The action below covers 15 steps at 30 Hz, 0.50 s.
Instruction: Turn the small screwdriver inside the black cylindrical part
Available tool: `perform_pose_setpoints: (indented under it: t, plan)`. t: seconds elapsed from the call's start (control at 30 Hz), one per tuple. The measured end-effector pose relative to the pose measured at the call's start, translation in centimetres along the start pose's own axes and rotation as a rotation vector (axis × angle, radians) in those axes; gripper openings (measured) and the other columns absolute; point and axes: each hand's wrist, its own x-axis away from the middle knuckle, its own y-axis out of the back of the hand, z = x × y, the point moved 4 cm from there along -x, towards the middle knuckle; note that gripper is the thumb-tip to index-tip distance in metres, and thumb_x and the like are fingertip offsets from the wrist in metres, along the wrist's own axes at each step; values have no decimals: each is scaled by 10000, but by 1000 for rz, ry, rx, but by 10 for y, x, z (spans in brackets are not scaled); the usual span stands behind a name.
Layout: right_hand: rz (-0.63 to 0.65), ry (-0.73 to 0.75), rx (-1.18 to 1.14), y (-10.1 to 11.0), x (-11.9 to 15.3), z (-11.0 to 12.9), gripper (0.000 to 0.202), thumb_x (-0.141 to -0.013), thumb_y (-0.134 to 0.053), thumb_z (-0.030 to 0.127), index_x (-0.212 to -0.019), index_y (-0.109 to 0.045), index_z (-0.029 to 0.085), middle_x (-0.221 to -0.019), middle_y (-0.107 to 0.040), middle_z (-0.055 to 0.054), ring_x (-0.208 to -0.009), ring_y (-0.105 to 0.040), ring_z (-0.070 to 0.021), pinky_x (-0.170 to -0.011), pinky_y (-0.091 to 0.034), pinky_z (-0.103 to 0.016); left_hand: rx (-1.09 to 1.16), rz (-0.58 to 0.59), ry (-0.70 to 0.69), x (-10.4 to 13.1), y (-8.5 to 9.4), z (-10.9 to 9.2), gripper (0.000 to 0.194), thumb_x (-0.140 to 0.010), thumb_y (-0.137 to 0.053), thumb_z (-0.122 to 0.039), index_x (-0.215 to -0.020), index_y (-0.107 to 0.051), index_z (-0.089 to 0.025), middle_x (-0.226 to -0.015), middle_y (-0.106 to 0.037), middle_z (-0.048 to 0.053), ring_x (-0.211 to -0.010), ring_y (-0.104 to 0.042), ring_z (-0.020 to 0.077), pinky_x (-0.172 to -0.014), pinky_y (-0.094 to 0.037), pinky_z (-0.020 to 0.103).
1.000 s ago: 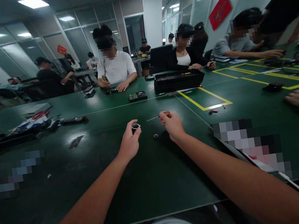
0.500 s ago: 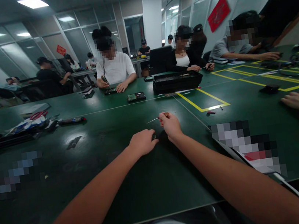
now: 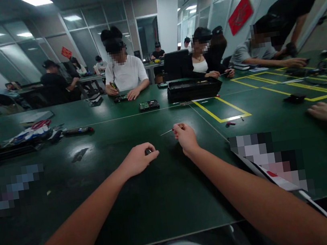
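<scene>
Pickup looks done: your left hand, drawn back, grasps a dark part; your right hand, a thin-shafted tool.

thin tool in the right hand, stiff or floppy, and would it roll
The thin tool is likely stiff: it juts straight from the right hand. Probably light, being slender. Rolling is uncertain, its grip end being mostly hidden.

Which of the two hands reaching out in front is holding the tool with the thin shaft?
The right hand: the tool pokes out of it. The left hand holds a small dark object instead.
</scene>
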Motion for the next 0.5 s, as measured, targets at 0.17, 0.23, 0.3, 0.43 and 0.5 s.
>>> perform_pose_setpoints:
  t: [0.17,0.23,0.3,0.43,0.5]
  plan:
    - [1,-6,8,-1,2,1,147,-797,-660,361,-794,-630,217,-665,-605,21,-584,-526,-136,-561,-410,-280,444,-110,189,36,32,35,372,-885,-635,-472,-1129,-646,-191,-913,-666,40,-628,-537,132,-524,-364,245]
    - [6,-13,6,-1,3,1,141,-805,-653,357,-796,-632,218,-665,-605,21,-586,-527,-136,-561,-412,-280,622,-226,261,54,49,51,361,-888,-648,-435,-1145,-659,-182,-897,-633,34,-633,-521,124,-504,-342,230]
    - [7,-18,7,-1,3,0,138,-809,-652,355,-797,-631,218,-663,-602,22,-586,-527,-137,-562,-414,-281,802,-383,318,73,69,69,257,-915,-617,-376,-1040,-669,-158,-834,-587,23,-629,-502,119,-507,-358,221]
    - [20,-18,6,-3,4,-4,142,-812,-650,357,-788,-622,220,-658,-599,20,-580,-522,-138,-550,-405,-283,1055,-721,407,115,113,105,162,-972,-510,-271,-919,-621,-165,-734,-508,-4,-600,-417,106,-527,-379,199]
    - [31,-14,7,-5,4,-5,147,-811,-652,362,-785,-622,220,-657,-600,19,-580,-522,-139,-549,-404,-284,1062,-900,442,139,136,124,177,-966,-471,-242,-847,-577,-164,-703,-495,5,-616,-420,120,-537,-391,195]
